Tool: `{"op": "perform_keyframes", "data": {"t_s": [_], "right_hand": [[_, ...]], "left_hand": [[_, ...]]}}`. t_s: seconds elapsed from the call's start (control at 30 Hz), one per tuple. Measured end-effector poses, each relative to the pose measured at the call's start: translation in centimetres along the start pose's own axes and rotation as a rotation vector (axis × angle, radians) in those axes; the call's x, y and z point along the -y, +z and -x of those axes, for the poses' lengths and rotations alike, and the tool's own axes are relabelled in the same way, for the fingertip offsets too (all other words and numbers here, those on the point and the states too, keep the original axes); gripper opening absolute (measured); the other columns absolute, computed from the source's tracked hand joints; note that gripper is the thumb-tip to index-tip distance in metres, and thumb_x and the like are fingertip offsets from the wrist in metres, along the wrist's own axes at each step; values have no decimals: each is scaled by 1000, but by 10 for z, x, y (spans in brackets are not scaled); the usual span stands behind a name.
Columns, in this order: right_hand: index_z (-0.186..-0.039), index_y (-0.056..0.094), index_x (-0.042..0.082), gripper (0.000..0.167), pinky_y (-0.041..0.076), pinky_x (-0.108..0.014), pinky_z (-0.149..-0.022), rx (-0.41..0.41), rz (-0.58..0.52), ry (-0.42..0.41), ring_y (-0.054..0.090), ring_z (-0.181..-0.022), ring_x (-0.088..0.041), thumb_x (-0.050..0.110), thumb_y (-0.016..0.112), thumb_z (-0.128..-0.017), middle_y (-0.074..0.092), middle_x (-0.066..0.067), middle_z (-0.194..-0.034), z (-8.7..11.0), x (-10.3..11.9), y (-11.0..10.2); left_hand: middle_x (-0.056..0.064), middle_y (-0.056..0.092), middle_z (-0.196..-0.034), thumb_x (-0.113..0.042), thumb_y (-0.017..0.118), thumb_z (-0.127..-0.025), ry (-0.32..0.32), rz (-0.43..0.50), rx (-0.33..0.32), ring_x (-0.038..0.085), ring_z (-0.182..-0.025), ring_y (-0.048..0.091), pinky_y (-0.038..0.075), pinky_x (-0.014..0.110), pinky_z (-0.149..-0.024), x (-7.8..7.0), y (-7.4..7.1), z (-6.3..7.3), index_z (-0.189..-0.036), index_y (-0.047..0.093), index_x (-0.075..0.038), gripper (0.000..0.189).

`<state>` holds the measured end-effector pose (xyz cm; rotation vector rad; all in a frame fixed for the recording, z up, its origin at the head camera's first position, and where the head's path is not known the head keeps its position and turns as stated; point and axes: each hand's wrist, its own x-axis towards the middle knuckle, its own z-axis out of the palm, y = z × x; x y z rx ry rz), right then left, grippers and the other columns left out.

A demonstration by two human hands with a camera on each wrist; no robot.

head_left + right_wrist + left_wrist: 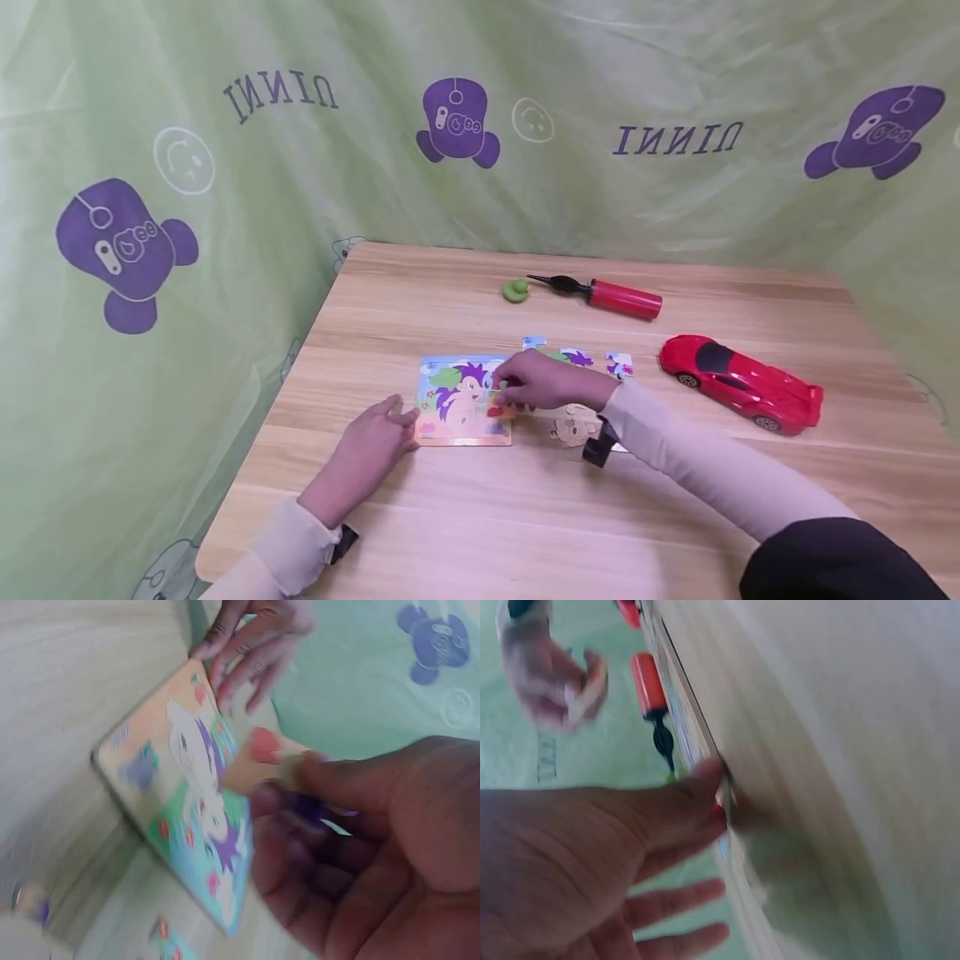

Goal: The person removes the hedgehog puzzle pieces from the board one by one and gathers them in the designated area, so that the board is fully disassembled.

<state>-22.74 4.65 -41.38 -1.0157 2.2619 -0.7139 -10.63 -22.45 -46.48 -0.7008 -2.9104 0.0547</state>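
A flat jigsaw puzzle board [463,441] with a purple-haired hedgehog picture lies on the table. My left hand [378,437] is at its left edge. In the left wrist view, that thumb and forefinger pinch the board's rim while the other fingers stretch out. Over the board's right side, my right hand [536,379] pinches a puzzle piece [264,754], orange with a red patch, between thumb and forefinger. Loose puzzle pieces [619,364] lie beyond the right wrist. Beneath the right forearm shows a pale wood-coloured outlined panel [573,427], partly hidden.
A red toy car [738,383] stands on the right of the table [420,300]. Toward the back lie a red hand pump [624,300] with a black nozzle and a small green object [515,290]. Green printed curtain [360,183] hangs around the table.
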Motion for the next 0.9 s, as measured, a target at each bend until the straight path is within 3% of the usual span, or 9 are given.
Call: {"op": "perform_keyframes", "data": {"t_s": [0.1, 0.2, 0.33, 0.5, 0.63, 0.77, 0.9], "right_hand": [[-90, 69, 14, 3, 47, -22, -59, 3, -2, 28, 53, -61, -7, 16, 71, -93, 62, 3, -69, 10, -8, 0], [-86, 67, 15, 10, 43, -21, -58, -11, 3, 85, 50, -59, -8, 17, 77, -87, 58, 3, -65, 14, -17, 8], [-79, 64, 16, 18, 41, -23, -58, -27, 45, 150, 50, -61, -10, 18, 81, -84, 55, 3, -64, 15, -25, 17], [-75, 66, 18, 19, 40, -25, -62, -72, 142, 142, 50, -67, -12, 21, 84, -81, 55, 4, -66, 15, -28, 21], [-84, 70, 17, 20, 40, -26, -64, -135, 262, 125, 48, -72, -13, 26, 87, -77, 55, 4, -73, 17, -30, 25], [-101, 71, 12, 36, 41, -26, -61, -216, 333, 132, 48, -73, -13, 28, 88, -74, 56, 2, -82, 24, -29, 27], [-101, 73, 13, 25, 45, -25, -64, -287, 323, 116, 51, -75, -11, 26, 81, -81, 64, 1, -88, 32, -31, 23]], "left_hand": [[5, 75, -119, -27, 77, -85, 38, 95, -12, 35, -121, 65, 52, 43, -103, 13, 3, 2, -95, 80, -12, 19], [5, 74, -122, -25, 76, -86, 65, 145, -15, 36, -120, 64, 55, 46, -98, 24, 6, 2, -104, 79, -13, 22], [6, 74, -123, -25, 75, -86, 83, 151, -18, 36, -120, 63, 56, 46, -96, 32, 7, 0, -108, 79, -13, 25], [6, 74, -122, -24, 76, -86, 76, 163, -5, 34, -120, 63, 56, 45, -96, 36, 7, 0, -110, 78, -12, 27], [4, 74, -120, -25, 75, -88, 59, 195, 8, 27, -113, 65, 57, 42, -93, 35, 6, -2, -112, 78, -12, 28], [5, 76, -115, -28, 75, -89, 45, 232, 11, 23, -108, 65, 58, 39, -91, 34, 5, -6, -106, 79, -9, 25], [6, 77, -107, -30, 72, -91, 22, 221, 38, 23, -105, 66, 58, 40, -90, 32, 2, -11, -97, 80, -6, 25]]}}
